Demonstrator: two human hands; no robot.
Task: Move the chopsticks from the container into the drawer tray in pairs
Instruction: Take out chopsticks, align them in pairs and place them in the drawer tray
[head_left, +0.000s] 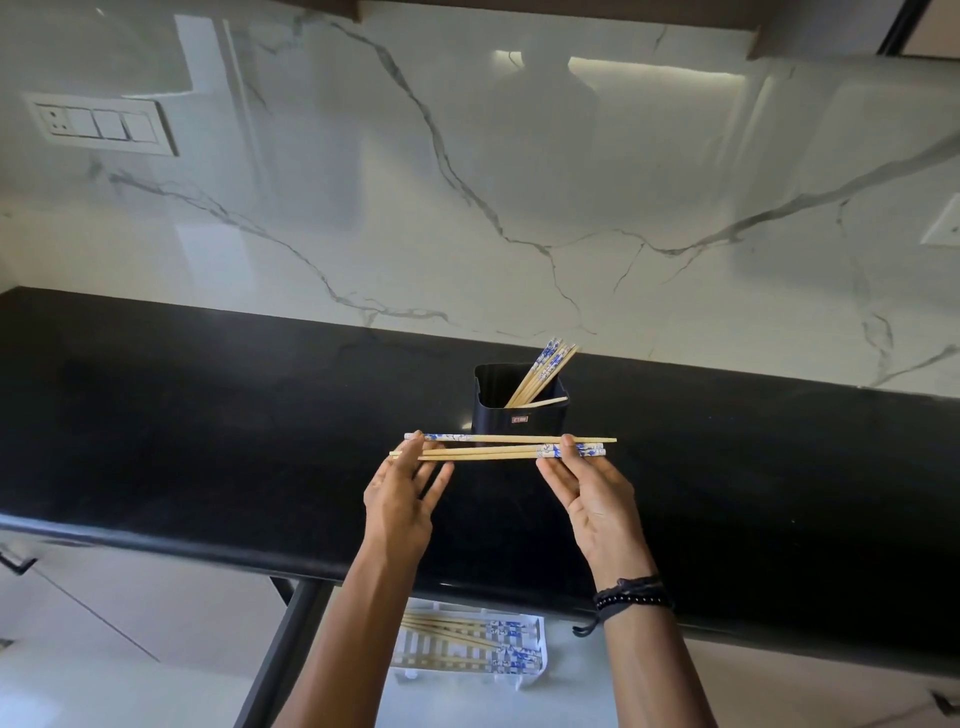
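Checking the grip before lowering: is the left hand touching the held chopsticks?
Touching. Head view shows fingertips of the left hand against the left ends of the chopsticks; the right hand pinches the other ends.

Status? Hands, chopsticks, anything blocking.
Left hand steadies, right hand pinches chopsticks, level over counter, blue ends mixed. More in container; some in tray. Nothing seen blocking.
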